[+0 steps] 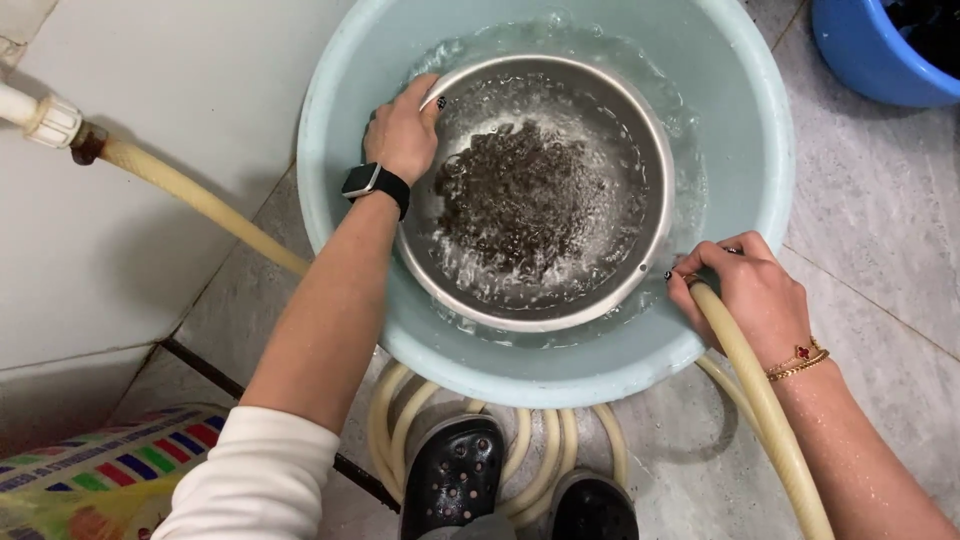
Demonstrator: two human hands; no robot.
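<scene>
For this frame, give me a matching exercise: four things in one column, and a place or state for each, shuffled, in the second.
Things:
1. left hand
2. right hand
3. metal bowl
4. blue bucket

Places or states:
A. sits in the water inside the pale blue basin, holding dark bits
B. holds the beige hose at the basin's rim
C. stands on the floor at the upper right
D. grips the metal bowl's rim, a watch on its wrist

Pairs: 1-D, 2-B, 3-A, 4-C
</scene>
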